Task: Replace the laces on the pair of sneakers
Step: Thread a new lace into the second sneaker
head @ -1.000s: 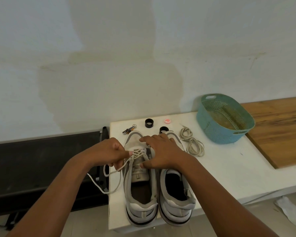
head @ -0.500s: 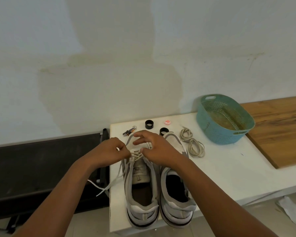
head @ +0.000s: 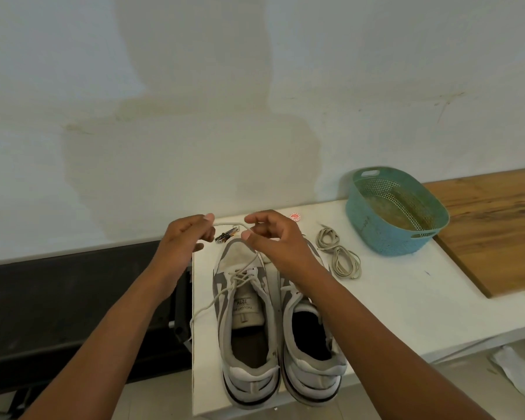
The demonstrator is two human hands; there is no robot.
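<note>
While stretched between left hand (head: 191, 237) and right hand (head: 273, 237), both pinching it, pale cord lace (head: 229, 224) remained threaded only through lowest eyelets of left grey-and-white sneaker (head: 244, 322); right sneaker (head: 311, 344) seemingly unlaced; spare coiled laces (head: 340, 256) waited on white worktop (head: 406, 298).

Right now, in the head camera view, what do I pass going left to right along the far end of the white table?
Left hand pinching the lace → small metal clip → right hand → red-and-white round cap → coiled spare laces → teal basket → wooden board.
</note>
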